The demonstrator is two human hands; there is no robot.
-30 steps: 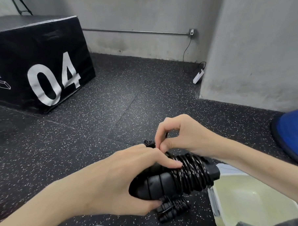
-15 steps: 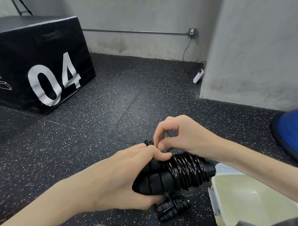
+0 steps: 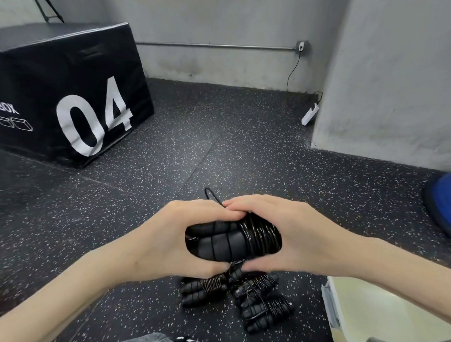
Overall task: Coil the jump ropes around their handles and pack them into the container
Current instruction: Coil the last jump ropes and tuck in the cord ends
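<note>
A black jump rope (image 3: pixel 232 241) is coiled round its two handles and held in front of me above the floor. My left hand (image 3: pixel 170 240) grips the bare handle ends. My right hand (image 3: pixel 297 235) wraps round the coiled end, fingertips meeting the left hand's on top. A short loop of cord (image 3: pixel 211 194) sticks up behind the fingers. Below lie three coiled ropes on the floor (image 3: pixel 206 289) (image 3: pixel 255 287) (image 3: pixel 267 313). The pale container (image 3: pixel 331 308) stands open at the lower right.
A black soft box marked 04 (image 3: pixel 68 95) sits at the back left. A grey wall corner (image 3: pixel 385 73) juts in at the right, with a white power strip (image 3: pixel 310 114) at its foot. A blue balance dome (image 3: pixel 448 205) is at the right edge.
My right hand dropped from pinching the cord end above the bundle to wrapping round the coiled end. The bundle moved left, away from the container, and the view tilted down, showing more coiled ropes.
</note>
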